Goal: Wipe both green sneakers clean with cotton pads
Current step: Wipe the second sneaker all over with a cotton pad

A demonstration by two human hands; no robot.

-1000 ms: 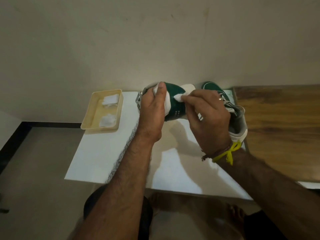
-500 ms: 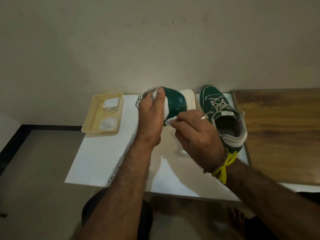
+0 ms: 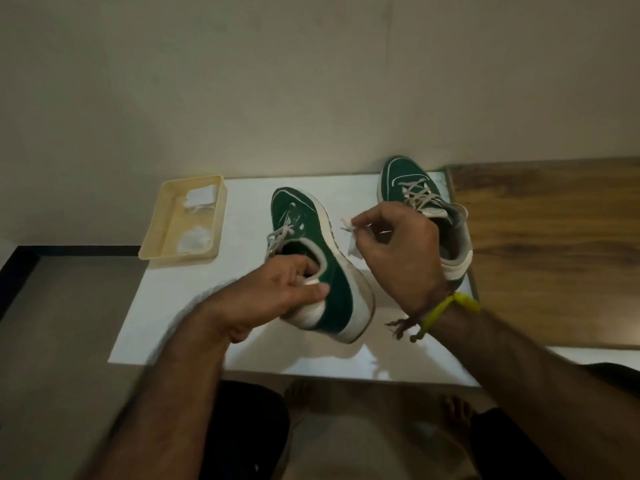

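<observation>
A white table (image 3: 194, 317) carries everything here. At its ten o'clock corner a cream tray (image 3: 154, 233) overhangs the edge, with cotton pads (image 3: 194, 239) in it. At one o'clock a green sneaker (image 3: 412, 183) stands upright on its sole, toe toward the wall. A wooden surface (image 3: 554, 251) adjoins the table at three o'clock.

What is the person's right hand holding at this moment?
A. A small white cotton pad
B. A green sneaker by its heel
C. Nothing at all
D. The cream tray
A. The right hand pinches a small white cotton pad at its fingertips beside the near sneaker, which the left hand grips at the heel collar.
</observation>
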